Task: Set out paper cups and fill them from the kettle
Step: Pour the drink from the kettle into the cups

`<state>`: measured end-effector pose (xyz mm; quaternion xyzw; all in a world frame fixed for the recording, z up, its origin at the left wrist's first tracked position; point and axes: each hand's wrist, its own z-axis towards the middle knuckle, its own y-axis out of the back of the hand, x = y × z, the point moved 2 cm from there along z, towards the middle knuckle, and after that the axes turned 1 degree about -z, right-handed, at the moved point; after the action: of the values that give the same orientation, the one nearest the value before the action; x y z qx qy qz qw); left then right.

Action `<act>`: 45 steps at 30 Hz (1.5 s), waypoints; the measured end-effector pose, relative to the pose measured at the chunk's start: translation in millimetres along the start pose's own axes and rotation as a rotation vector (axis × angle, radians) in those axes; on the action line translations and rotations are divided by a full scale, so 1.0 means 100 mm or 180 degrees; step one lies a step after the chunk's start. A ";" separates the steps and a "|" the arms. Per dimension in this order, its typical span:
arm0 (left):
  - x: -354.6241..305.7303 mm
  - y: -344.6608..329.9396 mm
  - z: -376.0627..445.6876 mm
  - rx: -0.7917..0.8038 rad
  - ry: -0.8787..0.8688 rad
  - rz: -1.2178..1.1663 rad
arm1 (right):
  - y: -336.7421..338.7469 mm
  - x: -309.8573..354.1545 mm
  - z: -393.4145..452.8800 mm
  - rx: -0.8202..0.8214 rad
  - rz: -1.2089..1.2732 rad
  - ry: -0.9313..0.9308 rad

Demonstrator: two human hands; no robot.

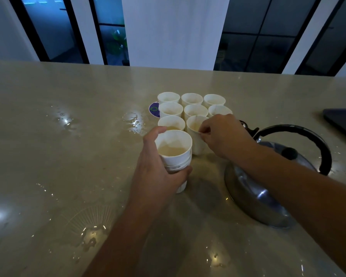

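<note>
Right fingers (205, 130) pinch a cup (197, 134) rim in the cluster; left hand (158, 172) wraps a stack (175, 156) whose top cup holds liquid. Kettle (268, 184) sits beside. Risk: thin rim buckles, spilling onto the wet counter (68, 156).

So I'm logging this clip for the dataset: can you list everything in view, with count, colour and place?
Paper cups on the counter: eight, white, grouped in rows at centre.
Cup stack: one, white, top cup holds pale liquid, in front of the group.
Kettle: one, silver with black handle, right of the cups.
Round disc: one, purple and white, left of the group, partly hidden.
Counter: one, beige, wet patches.
Dark flat object: one, right edge; cannot tell what.
Left hand: grips the cup stack.
Right hand: fingers pinch the rim of the nearest right cup.
</note>
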<state>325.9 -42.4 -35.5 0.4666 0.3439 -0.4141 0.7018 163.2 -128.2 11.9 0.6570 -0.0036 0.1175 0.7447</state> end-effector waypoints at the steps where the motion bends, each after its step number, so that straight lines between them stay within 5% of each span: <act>1: 0.01 0.00 0.01 -0.0003 -0.0008 -0.0007 | -0.01 0.00 0.01 0.0046 -0.0002 -0.0001; 7: 0.02 0.00 0.00 -0.0135 -0.0078 0.0051 | 0.00 0.01 -0.03 0.0302 0.0036 -0.0042; 16: 0.12 0.34 0.12 -0.0336 0.0132 0.0316 | 0.83 -0.54 -0.51 -0.0664 0.0622 -0.0102; 22: -0.11 0.37 0.11 -0.0473 0.0240 0.0634 | 0.74 -1.00 -0.67 -0.0631 0.0896 -0.0490; 26: -0.53 0.29 0.01 -0.0545 -0.0160 0.1185 | 0.62 -1.15 -0.77 -0.0677 0.1355 -0.0600; 32: -0.99 -0.24 0.06 -0.0052 -0.0968 0.1124 | 0.52 -1.19 -0.83 -0.0967 0.1654 -0.0635; 38: -1.21 -1.17 0.37 0.1231 -0.1188 0.2112 | 0.42 -1.23 -0.82 -0.1364 0.1239 -0.0694; 45: -1.31 -1.38 0.58 0.0947 -0.1386 0.2504 | 0.35 -1.27 -0.84 -0.1384 0.0989 -0.0770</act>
<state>152.0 -93.6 46.3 0.5592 -0.0772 -0.2498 0.7867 21.2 -63.6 14.0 0.4828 -0.2181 0.1474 0.8352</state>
